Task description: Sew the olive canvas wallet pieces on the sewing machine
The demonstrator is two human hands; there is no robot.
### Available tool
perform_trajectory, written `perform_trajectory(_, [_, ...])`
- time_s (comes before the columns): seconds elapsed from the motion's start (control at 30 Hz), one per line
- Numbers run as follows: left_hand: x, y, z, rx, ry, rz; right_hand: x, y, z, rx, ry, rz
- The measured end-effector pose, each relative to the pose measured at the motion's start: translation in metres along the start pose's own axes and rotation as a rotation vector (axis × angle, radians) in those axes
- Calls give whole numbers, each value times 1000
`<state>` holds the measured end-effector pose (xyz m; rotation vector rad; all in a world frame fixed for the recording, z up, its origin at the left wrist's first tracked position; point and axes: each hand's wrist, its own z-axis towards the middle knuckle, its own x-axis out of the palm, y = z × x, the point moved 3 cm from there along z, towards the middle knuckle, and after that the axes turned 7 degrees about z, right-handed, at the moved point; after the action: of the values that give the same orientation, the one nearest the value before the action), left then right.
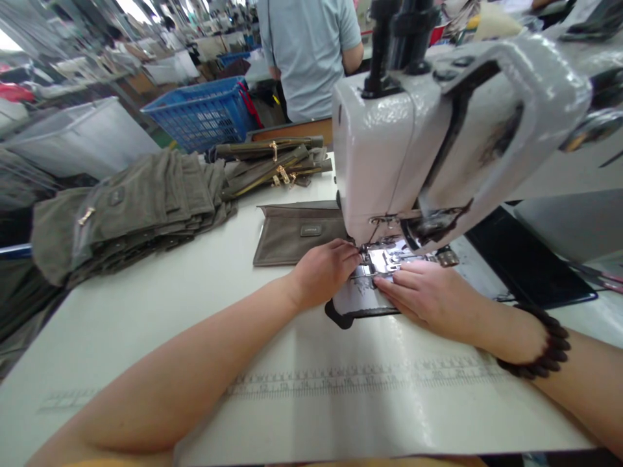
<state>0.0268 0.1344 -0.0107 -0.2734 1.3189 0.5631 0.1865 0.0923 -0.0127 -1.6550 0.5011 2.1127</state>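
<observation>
The labelled olive fabric panel [287,237] lies flat beside the sewing machine [374,155]. The left hand [327,271] curls at the panel's right edge; the right hand [431,295] lies extended beside the needle plate [382,259]. Neither's grip can be told. Panel: probably light, pliable; hold by edges.

Olive-brown fabric panel [285,240]: roughly rectangular, flat on the white worktop [146,292], centre of frame; left edge slanted, darker band along upper edge. Small rounded-rectangle label [311,230] on its face, lettering too small to read. Right end out of sight near the needle area. Glossy white metal sewing machine [374,143]: upright, upper right to centre; shiny metal plate [384,258] at its base, brightly lit.
</observation>
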Motion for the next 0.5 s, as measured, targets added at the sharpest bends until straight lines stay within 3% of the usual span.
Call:
perform_trajectory(0.13, [0, 3, 3, -37, 71, -19, 1, -1, 0, 10, 18, 25])
perform_trajectory(0.5, [-1, 3, 4, -34, 93, 6, -1, 0, 1, 27, 17, 19])
